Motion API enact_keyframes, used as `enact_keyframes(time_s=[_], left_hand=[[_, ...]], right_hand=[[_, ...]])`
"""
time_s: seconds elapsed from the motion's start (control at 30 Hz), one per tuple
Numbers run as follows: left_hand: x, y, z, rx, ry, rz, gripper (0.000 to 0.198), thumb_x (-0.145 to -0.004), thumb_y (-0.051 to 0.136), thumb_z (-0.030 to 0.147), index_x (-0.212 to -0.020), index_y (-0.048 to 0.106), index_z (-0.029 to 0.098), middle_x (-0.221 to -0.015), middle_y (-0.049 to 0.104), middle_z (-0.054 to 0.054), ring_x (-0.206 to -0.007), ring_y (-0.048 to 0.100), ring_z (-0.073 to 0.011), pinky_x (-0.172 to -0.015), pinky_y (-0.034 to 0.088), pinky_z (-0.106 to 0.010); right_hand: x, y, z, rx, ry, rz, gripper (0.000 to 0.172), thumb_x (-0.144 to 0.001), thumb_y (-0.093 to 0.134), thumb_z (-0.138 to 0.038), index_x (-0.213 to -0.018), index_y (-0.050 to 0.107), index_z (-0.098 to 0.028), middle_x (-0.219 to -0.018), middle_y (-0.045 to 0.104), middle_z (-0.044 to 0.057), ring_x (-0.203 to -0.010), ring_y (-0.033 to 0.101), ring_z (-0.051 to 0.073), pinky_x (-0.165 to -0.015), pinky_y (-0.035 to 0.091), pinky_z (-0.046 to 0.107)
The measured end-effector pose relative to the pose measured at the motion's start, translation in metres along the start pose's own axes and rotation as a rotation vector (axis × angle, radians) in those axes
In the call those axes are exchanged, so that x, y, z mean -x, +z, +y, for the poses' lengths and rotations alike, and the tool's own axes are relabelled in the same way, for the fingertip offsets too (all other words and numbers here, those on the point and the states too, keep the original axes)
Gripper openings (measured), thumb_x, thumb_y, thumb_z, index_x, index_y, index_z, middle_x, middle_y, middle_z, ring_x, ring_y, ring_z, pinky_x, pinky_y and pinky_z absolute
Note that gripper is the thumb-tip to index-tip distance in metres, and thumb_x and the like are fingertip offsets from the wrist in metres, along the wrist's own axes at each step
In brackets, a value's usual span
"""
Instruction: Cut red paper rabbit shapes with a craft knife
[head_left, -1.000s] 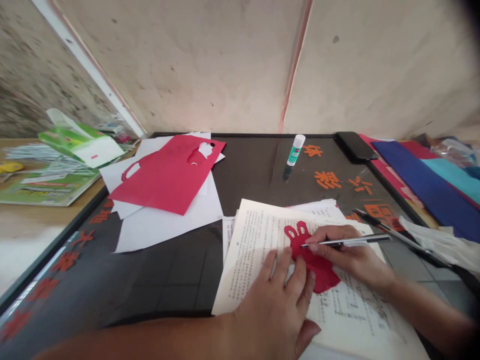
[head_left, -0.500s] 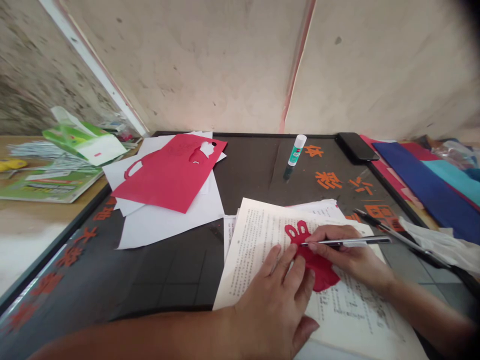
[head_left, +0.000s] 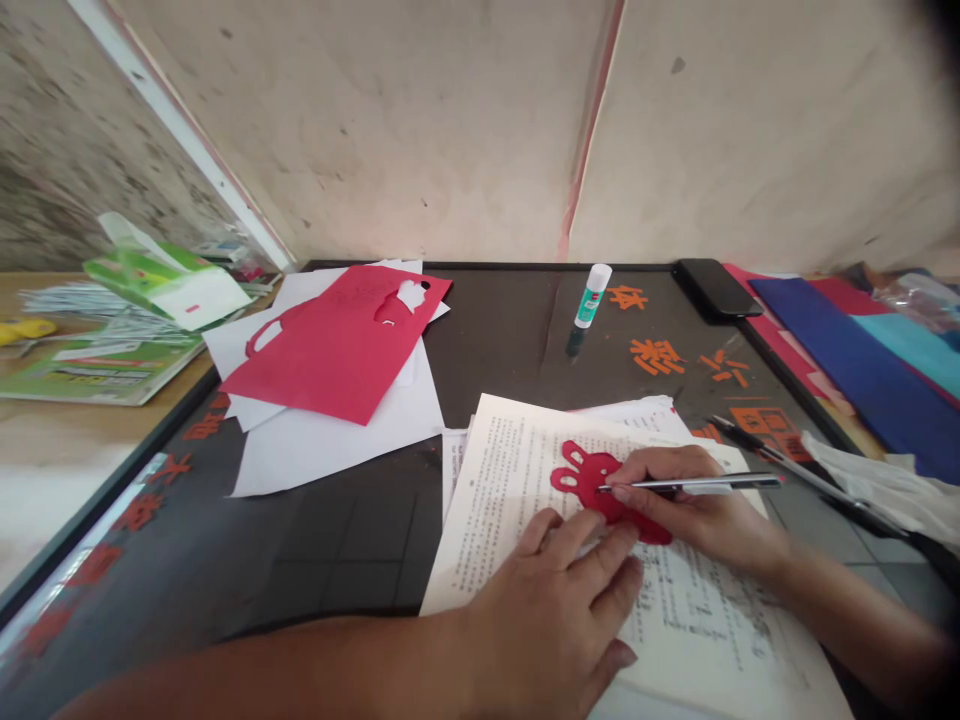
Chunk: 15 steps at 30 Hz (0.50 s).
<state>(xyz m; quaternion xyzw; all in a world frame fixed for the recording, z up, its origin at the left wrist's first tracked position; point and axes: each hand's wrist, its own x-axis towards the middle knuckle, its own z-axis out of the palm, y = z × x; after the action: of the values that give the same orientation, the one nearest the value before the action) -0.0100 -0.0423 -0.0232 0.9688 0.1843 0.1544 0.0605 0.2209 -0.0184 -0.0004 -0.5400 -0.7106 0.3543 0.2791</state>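
A red paper rabbit-head cutout with holes cut in its two ears lies on an open printed book. In my right hand is a slim silver pen-shaped craft knife, gripped between thumb and fingers. Its tip touches the cutout below the ears. My left hand lies flat, fingers a little apart, with the fingertips on the cutout's lower left edge. The right hand covers part of the cutout's right side.
A glue stick stands upright behind the book. At the left, red paper with cut openings lies on white sheets. A black phone, scissors and folded blue cloth-like material are on the right.
The red cutout has turned and shifted left, so its ears now point up and left. My left fingers have bent and moved along its lower edge. The right hand stays nearly in place.
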Motion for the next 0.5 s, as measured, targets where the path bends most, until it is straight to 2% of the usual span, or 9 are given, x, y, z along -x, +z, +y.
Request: enact_keyframes(time_s=[0.1, 0.17, 0.27, 0.5], left_hand=[[0.0, -0.004, -0.009, -0.06, -0.056, 0.13, 0.043, -0.101, 0.04, 0.038, -0.128, 0.056, 0.008, -0.143, 0.051, -0.017, -0.135, 0.041, -0.0339, -0.111, 0.028, -0.052], [-0.002, -0.005, -0.017, -0.084, -0.058, 0.067, 0.044, -0.101, 0.04, 0.035, -0.13, 0.054, 0.004, -0.146, 0.046, -0.022, -0.14, 0.036, -0.0344, -0.115, 0.024, -0.052], [-0.005, -0.004, -0.025, -0.058, -0.037, -0.073, 0.047, -0.102, 0.038, 0.034, -0.136, 0.048, 0.004, -0.148, 0.044, -0.021, -0.141, 0.037, -0.0323, -0.117, 0.024, -0.05], [-0.005, 0.002, -0.021, -0.09, -0.038, -0.084, 0.049, -0.103, 0.037, 0.034, -0.137, 0.048, 0.001, -0.148, 0.043, -0.024, -0.139, 0.039, -0.0357, -0.116, 0.026, -0.052]], right_hand=[[0.0, 0.0, 0.0, -0.018, 0.002, -0.003, 0.022, -0.088, 0.065, -0.039, -0.077, 0.074, -0.023, -0.074, 0.075, 0.004, -0.066, 0.066, 0.019, -0.061, 0.054, 0.032], [0.0, 0.0, 0.0, -0.048, -0.002, -0.008, 0.022, -0.088, 0.065, -0.038, -0.077, 0.074, -0.022, -0.074, 0.074, 0.004, -0.065, 0.066, 0.017, -0.06, 0.054, 0.03], [-0.001, -0.001, 0.0, -0.091, -0.003, -0.005, 0.021, -0.086, 0.067, -0.038, -0.075, 0.074, -0.022, -0.071, 0.074, 0.003, -0.063, 0.065, 0.017, -0.058, 0.053, 0.029], [-0.002, -0.003, 0.002, -0.111, 0.028, -0.027, 0.022, -0.086, 0.066, -0.041, -0.076, 0.075, -0.022, -0.072, 0.073, 0.004, -0.061, 0.063, 0.016, -0.053, 0.05, 0.029]])
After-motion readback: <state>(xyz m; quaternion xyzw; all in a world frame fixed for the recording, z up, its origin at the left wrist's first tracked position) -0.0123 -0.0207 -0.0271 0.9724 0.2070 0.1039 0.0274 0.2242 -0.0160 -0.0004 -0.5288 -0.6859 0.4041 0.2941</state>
